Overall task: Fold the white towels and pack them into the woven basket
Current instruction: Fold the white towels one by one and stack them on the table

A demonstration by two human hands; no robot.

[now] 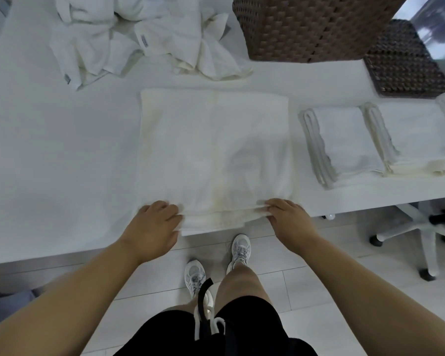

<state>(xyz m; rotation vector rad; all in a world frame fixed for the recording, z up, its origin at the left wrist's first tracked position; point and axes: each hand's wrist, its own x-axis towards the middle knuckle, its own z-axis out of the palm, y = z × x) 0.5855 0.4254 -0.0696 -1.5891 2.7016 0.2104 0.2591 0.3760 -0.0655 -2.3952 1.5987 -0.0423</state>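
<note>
Our left hand (154,224) and right hand (288,218), set apart, pinch near edge of half-folded towel (213,147) on table (57,155). We should lift both corners evenly, match far edge. Woven basket (311,27) beyond right hand; folded stack (344,140) right.

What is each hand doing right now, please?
Left hand: closed on the near edge of the spread towel.
Right hand: pinching the same edge.
</note>
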